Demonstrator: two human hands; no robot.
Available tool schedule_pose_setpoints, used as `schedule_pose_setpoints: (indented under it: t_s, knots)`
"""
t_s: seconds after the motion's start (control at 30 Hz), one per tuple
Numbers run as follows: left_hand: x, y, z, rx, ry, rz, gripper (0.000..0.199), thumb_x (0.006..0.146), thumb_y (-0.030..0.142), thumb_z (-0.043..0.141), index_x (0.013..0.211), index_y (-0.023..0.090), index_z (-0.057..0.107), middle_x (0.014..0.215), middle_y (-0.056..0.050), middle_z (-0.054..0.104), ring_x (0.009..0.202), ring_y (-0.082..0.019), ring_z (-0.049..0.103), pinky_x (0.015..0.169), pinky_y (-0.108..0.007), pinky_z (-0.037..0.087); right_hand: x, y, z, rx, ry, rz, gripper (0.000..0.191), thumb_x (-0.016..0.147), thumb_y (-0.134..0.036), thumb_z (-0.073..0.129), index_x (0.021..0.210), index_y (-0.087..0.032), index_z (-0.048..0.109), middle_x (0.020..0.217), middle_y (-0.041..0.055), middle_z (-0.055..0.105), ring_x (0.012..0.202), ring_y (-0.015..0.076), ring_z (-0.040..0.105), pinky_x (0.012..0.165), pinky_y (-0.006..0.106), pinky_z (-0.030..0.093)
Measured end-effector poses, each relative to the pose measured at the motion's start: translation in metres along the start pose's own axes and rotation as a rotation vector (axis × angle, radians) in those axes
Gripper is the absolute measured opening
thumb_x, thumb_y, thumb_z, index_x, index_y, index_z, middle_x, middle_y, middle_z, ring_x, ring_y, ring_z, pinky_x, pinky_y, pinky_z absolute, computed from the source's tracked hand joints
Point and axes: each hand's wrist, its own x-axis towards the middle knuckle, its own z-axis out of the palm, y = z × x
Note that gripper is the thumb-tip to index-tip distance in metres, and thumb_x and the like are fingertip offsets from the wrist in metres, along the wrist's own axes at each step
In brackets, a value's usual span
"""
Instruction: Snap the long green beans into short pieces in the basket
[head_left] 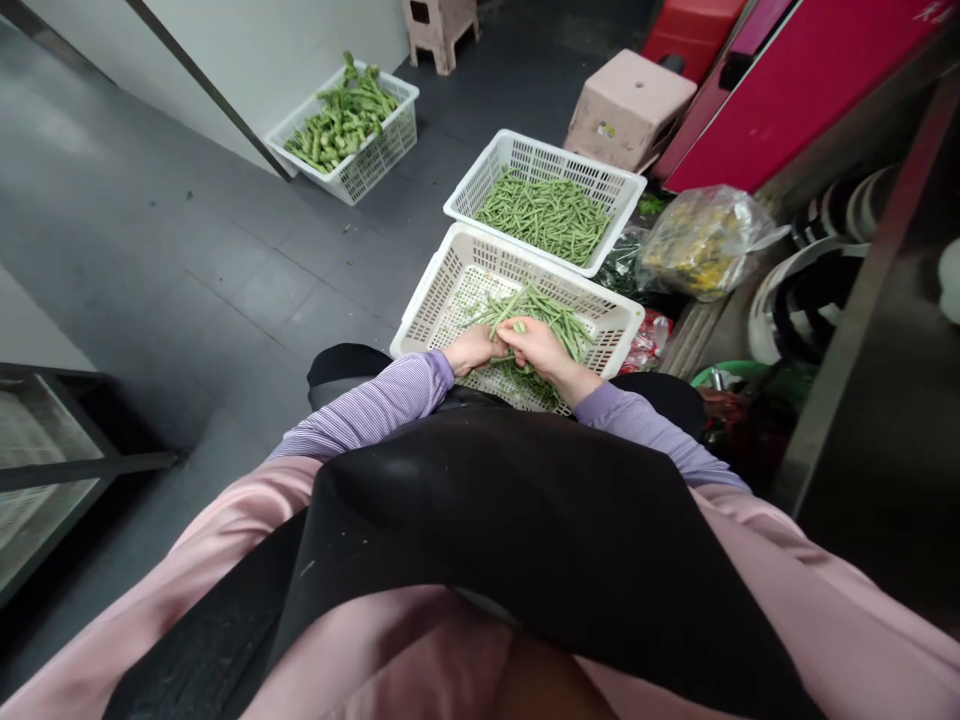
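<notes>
Both my hands meet over the near white plastic basket [431,300], which holds long green beans [551,312] and small scraps. My left hand [474,349] is closed on green beans that stick out past its fingers. Fingers of my right hand [534,345] are pinched together against the left hand, around a bean at the same spot. Exactly where each bean runs between the fingertips is partly hidden. Just beyond, touching the near basket's far side, a second white basket [574,160] is filled with short cut green bean pieces [547,215].
A third white basket [375,170] of thick green stalks [341,125] sits against the pale panel. Pinkish plastic stools [630,100] stand at the back. On the right lie a clear bag of yellow-green matter [701,245], a green basin [731,372] and a metal-edged counter [862,300].
</notes>
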Motion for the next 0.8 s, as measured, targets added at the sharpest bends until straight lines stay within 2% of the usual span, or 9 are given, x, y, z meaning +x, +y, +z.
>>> schedule_pose_setpoints:
  t_s: [0.07,0.23,0.3,0.37,0.43,0.57,0.63,0.7,0.8]
  knots:
    - [-0.003,0.002,0.003,0.047,-0.010,0.047,0.020,0.073,0.004,0.071,0.068,0.016,0.055,0.047,0.006,0.044,0.034,-0.003,0.028,0.036,-0.021,0.019,0.005,0.006,0.002,-0.016,0.068,-0.019,0.031,0.075,-0.036,0.082,0.079,-0.020,0.055,0.052,-0.0066,0.050,0.039,0.0056,0.035,0.035,0.019,0.026]
    - [-0.009,0.011,0.001,0.174,-0.083,0.081,0.016,0.081,0.005,0.065,0.071,0.014,0.057,0.050,0.006,0.046,0.036,-0.003,0.032,0.038,-0.021,0.024,0.011,0.012,0.004,0.070,0.083,-0.039,0.039,0.071,-0.043,0.084,0.080,-0.020,0.054,0.054,-0.0061,0.054,0.039,0.0055,0.036,0.035,0.020,0.030]
    - [-0.009,0.010,-0.002,0.160,-0.108,0.080,0.018,0.084,0.007,0.066,0.072,0.015,0.055,0.051,0.006,0.046,0.038,-0.004,0.036,0.040,-0.020,0.029,0.015,0.012,0.002,0.088,0.163,-0.082,0.040,0.071,-0.044,0.084,0.080,-0.020,0.053,0.051,-0.0081,0.049,0.039,0.0059,0.037,0.035,0.020,0.030]
    - [-0.010,0.006,-0.006,0.107,-0.119,0.087,0.022,0.087,0.013,0.066,0.070,0.016,0.053,0.052,0.006,0.046,0.041,-0.005,0.041,0.043,-0.019,0.034,0.020,0.009,-0.004,0.115,0.281,-0.120,0.041,0.072,-0.045,0.083,0.082,-0.021,0.052,0.049,-0.0102,0.044,0.038,0.0059,0.037,0.035,0.019,0.029]
    - [-0.012,-0.001,-0.010,0.047,-0.115,0.086,0.022,0.092,0.020,0.064,0.072,0.016,0.054,0.052,0.005,0.047,0.041,-0.005,0.042,0.043,-0.020,0.035,0.026,0.006,-0.014,0.143,0.378,-0.147,0.041,0.073,-0.046,0.082,0.087,-0.022,0.051,0.053,-0.0105,0.046,0.037,0.0055,0.036,0.033,0.019,0.028]
    - [-0.019,-0.013,-0.016,-0.034,-0.090,0.136,0.025,0.097,0.034,0.057,0.082,0.015,0.061,0.054,0.004,0.048,0.039,-0.006,0.038,0.042,-0.021,0.032,0.032,0.000,-0.031,0.146,0.461,-0.183,0.039,0.077,-0.045,0.079,0.094,-0.022,0.051,0.060,-0.0088,0.053,0.035,0.0049,0.036,0.032,0.019,0.026]
    - [-0.021,-0.015,-0.017,0.007,-0.073,0.206,0.029,0.098,0.038,0.055,0.080,0.015,0.061,0.052,0.004,0.045,0.039,-0.006,0.036,0.044,-0.021,0.031,0.031,-0.002,-0.032,0.146,0.471,-0.192,0.035,0.079,-0.042,0.077,0.091,-0.021,0.051,0.060,-0.0079,0.054,0.036,0.0048,0.036,0.033,0.019,0.027]
    - [-0.024,-0.013,-0.015,0.131,-0.080,0.314,0.029,0.096,0.034,0.057,0.074,0.016,0.061,0.051,0.004,0.045,0.042,-0.007,0.037,0.048,-0.022,0.034,0.025,-0.002,-0.027,0.163,0.425,-0.163,0.031,0.080,-0.039,0.076,0.084,-0.020,0.051,0.059,-0.0066,0.055,0.036,0.0045,0.035,0.033,0.019,0.028]
    - [-0.036,-0.009,-0.006,0.412,-0.234,0.486,0.023,0.088,0.018,0.062,0.065,0.016,0.063,0.059,0.002,0.057,0.055,-0.008,0.048,0.062,-0.023,0.041,0.010,0.001,-0.011,0.176,0.289,-0.048,0.031,0.077,-0.036,0.076,0.071,-0.019,0.051,0.051,-0.0062,0.050,0.036,0.0042,0.031,0.034,0.019,0.027]
